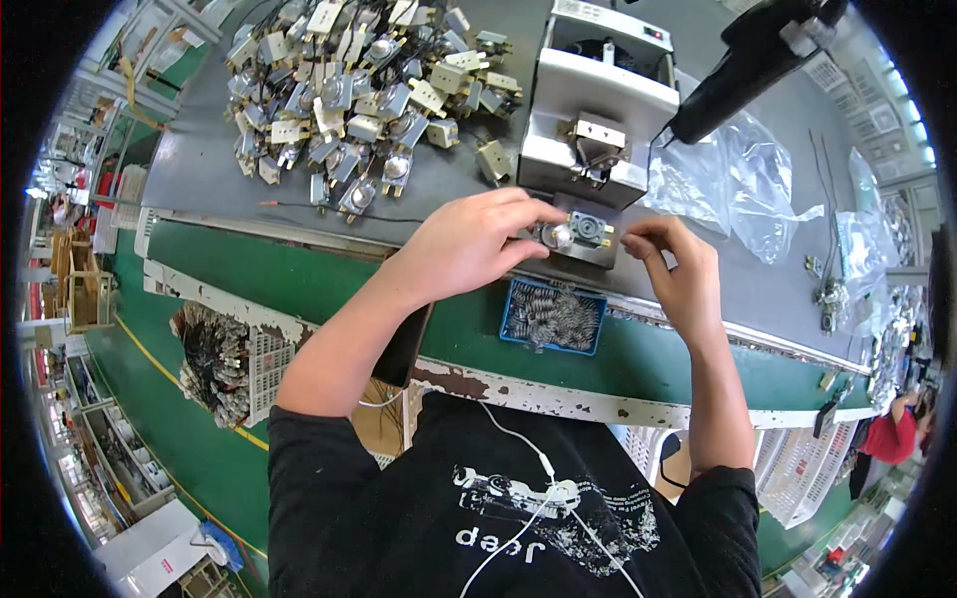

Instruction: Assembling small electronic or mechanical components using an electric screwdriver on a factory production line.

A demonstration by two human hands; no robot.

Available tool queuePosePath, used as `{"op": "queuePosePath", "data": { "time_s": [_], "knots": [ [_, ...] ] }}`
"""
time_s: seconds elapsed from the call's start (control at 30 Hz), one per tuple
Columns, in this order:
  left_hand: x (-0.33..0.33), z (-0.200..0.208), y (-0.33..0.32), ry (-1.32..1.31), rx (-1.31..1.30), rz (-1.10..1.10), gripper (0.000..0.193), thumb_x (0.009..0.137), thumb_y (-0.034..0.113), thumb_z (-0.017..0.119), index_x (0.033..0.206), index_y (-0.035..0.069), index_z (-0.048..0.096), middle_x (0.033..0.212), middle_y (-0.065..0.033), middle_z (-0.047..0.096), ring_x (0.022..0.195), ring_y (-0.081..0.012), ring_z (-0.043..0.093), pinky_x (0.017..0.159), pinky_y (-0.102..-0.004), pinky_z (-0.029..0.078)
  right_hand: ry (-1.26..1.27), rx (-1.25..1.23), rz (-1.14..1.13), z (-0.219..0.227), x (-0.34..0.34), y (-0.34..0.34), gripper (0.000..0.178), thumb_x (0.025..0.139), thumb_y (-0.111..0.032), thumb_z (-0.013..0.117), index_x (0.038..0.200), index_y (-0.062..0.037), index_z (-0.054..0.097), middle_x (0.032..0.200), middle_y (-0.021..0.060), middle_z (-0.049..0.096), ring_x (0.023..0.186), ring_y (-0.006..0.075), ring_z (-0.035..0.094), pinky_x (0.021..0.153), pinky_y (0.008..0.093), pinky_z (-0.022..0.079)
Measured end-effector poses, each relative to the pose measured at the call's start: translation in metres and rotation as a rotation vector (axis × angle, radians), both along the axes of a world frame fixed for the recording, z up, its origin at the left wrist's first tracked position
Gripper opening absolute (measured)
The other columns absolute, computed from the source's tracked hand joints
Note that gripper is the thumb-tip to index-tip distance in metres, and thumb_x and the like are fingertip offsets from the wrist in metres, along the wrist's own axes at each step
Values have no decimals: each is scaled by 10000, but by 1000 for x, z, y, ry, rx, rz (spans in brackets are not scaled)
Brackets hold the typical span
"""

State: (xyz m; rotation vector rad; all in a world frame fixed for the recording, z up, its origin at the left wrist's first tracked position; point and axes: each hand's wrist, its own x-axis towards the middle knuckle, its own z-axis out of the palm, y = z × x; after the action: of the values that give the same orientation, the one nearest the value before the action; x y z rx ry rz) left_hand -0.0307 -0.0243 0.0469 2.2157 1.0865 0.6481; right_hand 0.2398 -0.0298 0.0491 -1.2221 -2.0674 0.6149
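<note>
Across the grey table (194, 189), a squarish grey component (588, 230), silver-domed left, brass-pronged right, sits between curled left hand (478, 241) and right hand (686, 271), grips unclear.

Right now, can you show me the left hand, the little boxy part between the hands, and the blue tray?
Left hand (473, 241): head view, on the back of the hand.
Little boxy part (588, 228): head view, on its upper face.
Blue tray (601, 325): head view, on its right rim.

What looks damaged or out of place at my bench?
The white front rail looks chipped and brown-patched where paint seems worn away. The small metal pieces look contained in their blue tray.
</note>
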Motion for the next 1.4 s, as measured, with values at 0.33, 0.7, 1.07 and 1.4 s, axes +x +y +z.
{"op": "queuePosePath", "data": {
  "time_s": [0.33,0.7,1.07,1.4],
  "knots": [
    [1,1,1,9,-21,8,369,852,157,735,1211,103,666,953,-83,640,793,-221,636,689,-336,512,34,-266,-115,6,27,2,94,915,9,638,1008,23,630,831,95,720,795,145,709,742,274,549],
    [1,1,0,-4,-14,10,373,846,141,735,1210,104,667,958,-81,642,795,-219,639,693,-334,518,-96,-398,53,5,41,-4,139,881,-27,676,1008,7,629,901,132,739,873,241,735,768,318,562],
    [-1,-2,-3,0,-42,12,379,840,121,738,1211,107,665,941,-77,638,772,-208,626,680,-334,509,-124,-283,-345,0,92,16,111,942,-21,609,1030,47,615,842,103,723,789,141,685,727,273,537],
    [0,-2,1,0,-30,16,373,839,108,730,1207,98,668,1011,-62,669,756,-177,600,690,-311,508,-438,51,-686,-20,141,43,200,947,-188,628,1063,-31,669,947,157,723,846,306,696,759,373,521]
  ]
}}
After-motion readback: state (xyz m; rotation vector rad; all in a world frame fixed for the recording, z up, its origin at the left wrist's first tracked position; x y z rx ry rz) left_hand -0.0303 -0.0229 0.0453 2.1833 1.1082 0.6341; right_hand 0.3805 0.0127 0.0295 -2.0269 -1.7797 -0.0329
